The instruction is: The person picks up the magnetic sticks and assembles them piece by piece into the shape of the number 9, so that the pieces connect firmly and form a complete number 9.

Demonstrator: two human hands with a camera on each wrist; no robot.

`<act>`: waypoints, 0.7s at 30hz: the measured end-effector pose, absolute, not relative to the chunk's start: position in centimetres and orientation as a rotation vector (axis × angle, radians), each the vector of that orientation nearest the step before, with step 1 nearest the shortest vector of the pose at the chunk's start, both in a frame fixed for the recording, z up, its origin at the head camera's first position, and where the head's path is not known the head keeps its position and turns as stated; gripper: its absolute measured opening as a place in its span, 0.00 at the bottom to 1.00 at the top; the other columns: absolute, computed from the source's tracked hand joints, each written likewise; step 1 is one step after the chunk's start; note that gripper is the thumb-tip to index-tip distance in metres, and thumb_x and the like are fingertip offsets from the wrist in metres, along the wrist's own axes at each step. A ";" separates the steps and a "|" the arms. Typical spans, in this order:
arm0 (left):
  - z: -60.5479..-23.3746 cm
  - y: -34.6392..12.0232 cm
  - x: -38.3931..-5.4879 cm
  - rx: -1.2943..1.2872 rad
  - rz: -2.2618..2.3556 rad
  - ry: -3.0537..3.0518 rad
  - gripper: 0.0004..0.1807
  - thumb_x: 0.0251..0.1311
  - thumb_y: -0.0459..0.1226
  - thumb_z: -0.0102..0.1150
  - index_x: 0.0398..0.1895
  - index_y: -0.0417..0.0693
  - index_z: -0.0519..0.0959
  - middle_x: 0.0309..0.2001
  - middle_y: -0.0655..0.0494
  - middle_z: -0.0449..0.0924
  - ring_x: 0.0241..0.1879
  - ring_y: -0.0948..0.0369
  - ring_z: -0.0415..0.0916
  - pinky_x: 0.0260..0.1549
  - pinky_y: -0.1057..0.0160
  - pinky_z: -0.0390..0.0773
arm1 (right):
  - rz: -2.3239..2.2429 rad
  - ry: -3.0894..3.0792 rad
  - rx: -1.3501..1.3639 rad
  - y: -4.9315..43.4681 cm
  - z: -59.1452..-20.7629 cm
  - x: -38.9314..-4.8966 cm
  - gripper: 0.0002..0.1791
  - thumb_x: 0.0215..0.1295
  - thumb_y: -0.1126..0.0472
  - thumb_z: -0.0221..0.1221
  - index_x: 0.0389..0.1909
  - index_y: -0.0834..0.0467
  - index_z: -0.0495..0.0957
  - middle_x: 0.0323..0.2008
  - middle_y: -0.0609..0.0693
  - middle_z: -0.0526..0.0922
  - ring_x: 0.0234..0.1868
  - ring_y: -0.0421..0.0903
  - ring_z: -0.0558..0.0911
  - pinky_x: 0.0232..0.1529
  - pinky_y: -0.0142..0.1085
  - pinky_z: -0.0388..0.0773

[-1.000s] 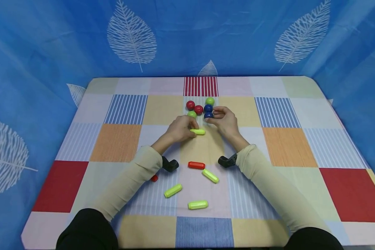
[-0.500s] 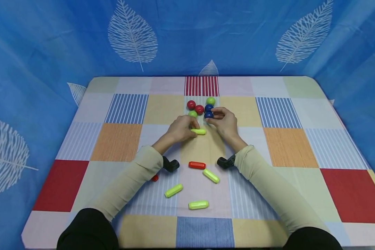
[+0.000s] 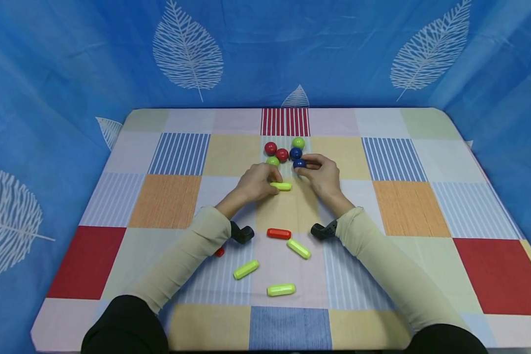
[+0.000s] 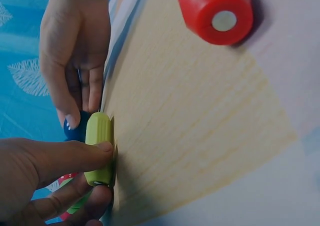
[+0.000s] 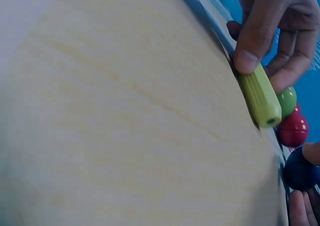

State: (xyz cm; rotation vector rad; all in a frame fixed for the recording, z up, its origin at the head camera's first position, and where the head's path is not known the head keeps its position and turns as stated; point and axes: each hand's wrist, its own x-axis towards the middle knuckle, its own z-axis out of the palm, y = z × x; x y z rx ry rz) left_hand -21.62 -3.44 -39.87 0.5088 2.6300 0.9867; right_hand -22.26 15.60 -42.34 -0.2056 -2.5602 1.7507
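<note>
My left hand (image 3: 257, 182) pinches a yellow-green building rod (image 3: 284, 187) between thumb and fingers, low over the cloth; the left wrist view shows its ribbed side. Right of it, my right hand (image 3: 323, 177) holds a dark blue ball (image 3: 299, 164) by thumb and fingertips. A second blue ball (image 3: 295, 153) sits just behind that one, with a green ball (image 3: 298, 142) beyond. Two red balls (image 3: 270, 148) and another green ball (image 3: 272, 161) make up the rest of the cluster. Whether the balls touch each other is hard to tell.
Closer to the body lie a red rod (image 3: 279, 233) with a metal disc in its end, and three yellow-green rods (image 3: 298, 249). A red piece (image 3: 219, 252) is partly hidden by the left sleeve. Patchwork cloth (image 3: 411, 275) covers the table; a blue curtain (image 3: 318, 44) hangs behind.
My right hand has shifted slightly to the right together with the blue ball, which stands a little out of line with the other blue ball. The left hand and its rod stay put.
</note>
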 end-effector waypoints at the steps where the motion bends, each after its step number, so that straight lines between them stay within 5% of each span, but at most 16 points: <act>1: -39.9 -3.4 -21.6 0.507 0.984 2.630 0.09 0.52 0.29 0.71 0.36 0.44 0.84 0.36 0.53 0.81 0.39 0.57 0.75 0.40 0.60 0.74 | 1.751 -2.558 -0.210 15.9 -42.3 -22.2 0.20 0.56 0.67 0.69 0.52 0.63 0.82 0.46 0.59 0.84 0.44 0.47 0.81 0.38 0.25 0.76; 21: -39.9 -3.4 -21.5 0.510 0.985 2.646 0.09 0.52 0.30 0.71 0.37 0.43 0.83 0.39 0.51 0.83 0.41 0.56 0.76 0.45 0.58 0.75 | 1.662 -2.641 -0.337 21.9 -42.0 -18.5 0.22 0.58 0.63 0.68 0.55 0.61 0.80 0.49 0.57 0.82 0.42 0.37 0.78 0.35 0.21 0.75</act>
